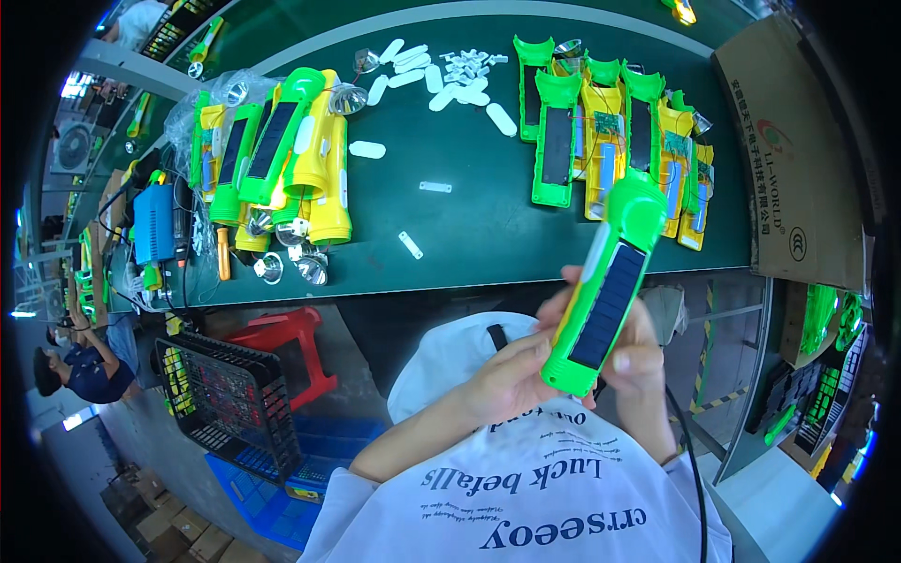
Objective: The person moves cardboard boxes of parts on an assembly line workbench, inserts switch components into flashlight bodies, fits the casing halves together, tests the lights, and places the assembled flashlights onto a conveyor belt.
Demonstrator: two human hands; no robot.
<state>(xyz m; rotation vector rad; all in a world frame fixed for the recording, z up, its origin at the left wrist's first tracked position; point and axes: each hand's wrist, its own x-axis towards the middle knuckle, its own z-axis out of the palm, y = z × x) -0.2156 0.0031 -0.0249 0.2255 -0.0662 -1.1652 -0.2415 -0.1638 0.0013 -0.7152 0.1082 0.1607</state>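
Observation:
A green and yellow flashlight (593, 274) with a dark solar panel (608, 305) on its side is held up in front of my chest, tilted with its wider head upward. My right hand (640, 357) wraps around its right side, thumb near the panel. At the lower left of the body, my left hand (511, 371) closes against it; some fingers are hidden behind the casing. On the bench beyond lie opened flashlight halves (557, 141), green and yellow, with circuit boards and wires exposed.
Assembled flashlights (319, 178) pile up on the green bench (404, 272) at left, near loose reflectors (268, 268). White oval pieces (502, 119) and small white strips (410, 246) are scattered mid-bench. A cardboard box (798, 159) stands right; a black crate (225, 403) and red stool (305, 352) sit lower left.

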